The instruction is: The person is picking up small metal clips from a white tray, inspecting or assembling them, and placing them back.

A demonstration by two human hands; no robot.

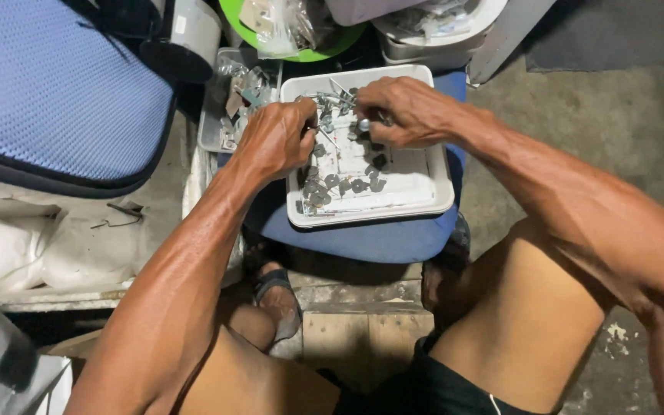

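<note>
A white rectangular tray (424, 201) rests on a blue stool seat (378, 238) in front of me. Several small grey metal parts, washers and screws (343, 184), lie in it, mostly on its left side. My left hand (274, 138) hovers over the tray's left edge, fingertips pinched on a small metal piece. My right hand (401, 109) is over the tray's far side, fingers curled around a small round-headed metal part (363, 124). The two hands almost meet above the tray.
A blue padded chair seat (55, 92) fills the upper left. A clear tray of small parts (228, 107) sits left of the white tray. A green bowl with bags (293, 31) and white tubs (439, 31) stand behind. My knees and a sandalled foot (274, 296) are below.
</note>
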